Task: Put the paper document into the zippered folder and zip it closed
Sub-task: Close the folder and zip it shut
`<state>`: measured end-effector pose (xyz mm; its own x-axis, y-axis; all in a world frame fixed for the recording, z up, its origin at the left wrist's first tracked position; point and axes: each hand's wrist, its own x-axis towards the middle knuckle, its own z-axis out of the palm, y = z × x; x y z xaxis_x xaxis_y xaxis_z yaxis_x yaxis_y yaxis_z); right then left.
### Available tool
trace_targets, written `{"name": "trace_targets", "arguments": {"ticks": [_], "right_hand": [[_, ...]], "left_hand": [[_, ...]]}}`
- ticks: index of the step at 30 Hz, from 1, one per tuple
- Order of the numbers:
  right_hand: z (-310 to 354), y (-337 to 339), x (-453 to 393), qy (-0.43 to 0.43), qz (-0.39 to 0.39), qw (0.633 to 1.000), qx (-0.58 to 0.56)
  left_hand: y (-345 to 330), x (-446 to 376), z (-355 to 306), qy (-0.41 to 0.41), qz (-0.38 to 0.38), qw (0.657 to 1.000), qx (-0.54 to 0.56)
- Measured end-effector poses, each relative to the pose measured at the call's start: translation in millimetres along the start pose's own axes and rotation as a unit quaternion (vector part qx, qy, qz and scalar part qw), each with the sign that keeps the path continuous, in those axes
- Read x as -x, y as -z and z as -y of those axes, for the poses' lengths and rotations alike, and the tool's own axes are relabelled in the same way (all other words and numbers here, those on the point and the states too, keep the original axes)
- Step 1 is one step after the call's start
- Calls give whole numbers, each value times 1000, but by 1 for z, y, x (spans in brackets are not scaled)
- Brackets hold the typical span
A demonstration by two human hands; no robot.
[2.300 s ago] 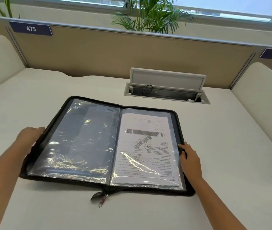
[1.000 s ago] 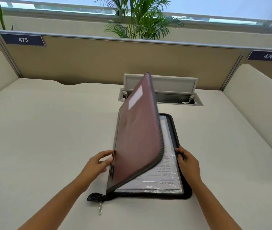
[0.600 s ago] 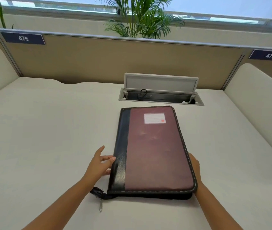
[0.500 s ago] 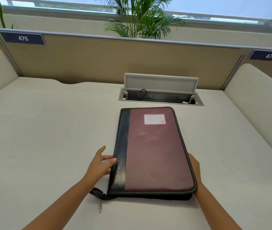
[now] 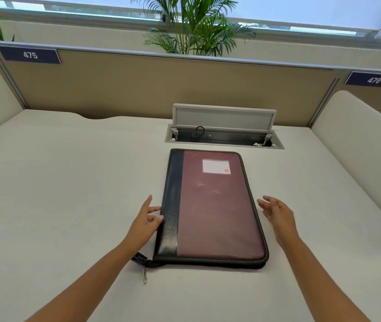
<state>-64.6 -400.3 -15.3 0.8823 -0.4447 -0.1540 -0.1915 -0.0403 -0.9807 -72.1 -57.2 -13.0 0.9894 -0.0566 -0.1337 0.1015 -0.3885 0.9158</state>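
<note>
From the head view, the zippered folder lies shut and flat on the pale desk, its black spine to the left and its maroon cover up, just near of the open cable tray. My left hand is spread open with fingertips touching the spine edge; my right hand hangs open just beside the right edge, not touching, gripping nothing. No paper shows, so I take it to be inside, though I cannot confirm that.

The zip looks undone — the metal zipper pull dangles on its tab off the near-left corner. I judge the folder light and fairly stiff, with a padded cover that gives a little and a smooth spine that may slide on this slick desk. I would pin the cover with one palm near that corner and pinch the pull with the other hand.

The desk is otherwise bare. A tan partition stands at the far side — a palm plant rises beyond it under the window
</note>
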Motion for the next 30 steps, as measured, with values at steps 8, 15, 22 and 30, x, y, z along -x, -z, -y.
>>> {"name": "trace_targets", "arguments": {"ticks": [8, 15, 22, 30], "right_hand": [[9, -27, 48, 111, -11, 991, 81], [-11, -88, 131, 212, 216, 929, 212], [-28, -127, 179, 248, 301, 843, 370], [-25, -160, 189, 284, 301, 789, 454]], "left_hand": [[30, 30, 39, -40, -26, 999, -26], [51, 67, 63, -63, -43, 997, -30], [49, 75, 66, -232, -2, 937, -262], [46, 75, 71, -267, -45, 921, -280]]}}
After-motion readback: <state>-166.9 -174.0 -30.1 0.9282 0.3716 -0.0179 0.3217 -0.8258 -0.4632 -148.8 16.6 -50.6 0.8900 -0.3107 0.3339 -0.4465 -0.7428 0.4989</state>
